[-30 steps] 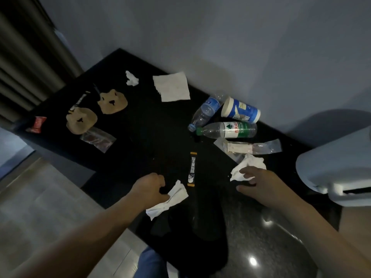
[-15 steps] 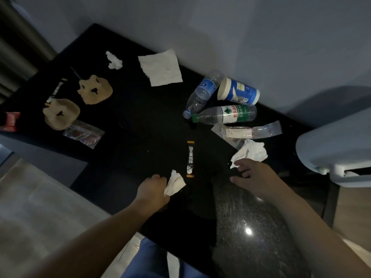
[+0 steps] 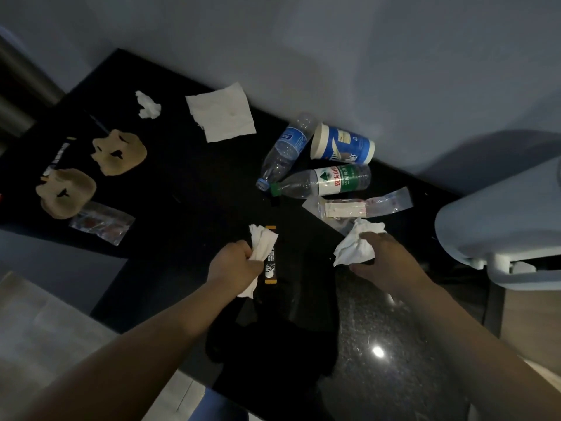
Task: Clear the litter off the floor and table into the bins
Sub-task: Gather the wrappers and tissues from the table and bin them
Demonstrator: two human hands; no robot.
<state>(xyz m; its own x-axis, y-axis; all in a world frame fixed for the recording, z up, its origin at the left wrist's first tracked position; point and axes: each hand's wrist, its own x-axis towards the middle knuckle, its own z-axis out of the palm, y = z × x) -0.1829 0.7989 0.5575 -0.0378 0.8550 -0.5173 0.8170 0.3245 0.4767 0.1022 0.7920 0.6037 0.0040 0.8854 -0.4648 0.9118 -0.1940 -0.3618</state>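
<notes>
Pretty dim room, black tabletop [image 3: 188, 189] pushed up against a grey wall, litter all over it. The left hand [image 3: 233, 265] has its fingers curled tight round a crumpled white tissue [image 3: 262, 244], which pokes out above and below the fist, over the near part of the tabletop. The right hand [image 3: 385, 262] pinches a second tissue [image 3: 356, 247], a bigger wad, between thumb and fingers, just beside a clear wrapper [image 3: 364, 206] with a white strip inside. Can't tell if that wad is lifted or touching the surface. Between the two hands lies a black sachet stick [image 3: 270, 265] with orange ends, partly hidden behind the crumpled white tissue

Further back near the wall: a blue-label bottle [image 3: 287, 150] and a green-label bottle [image 3: 324, 180] on their sides, caps close together, plus a white and blue tub [image 3: 341, 144] tipped over just beside them. Left of those there's a flat napkin [image 3: 221, 112], a small tissue wad [image 3: 147, 105], a tan cut-out shape [image 3: 120, 151], another tan shape [image 3: 65, 192] and a clear packet [image 3: 101, 221] with something reddish in it. Pale rounded object [image 3: 498, 232] on the far right, no idea what it is
</notes>
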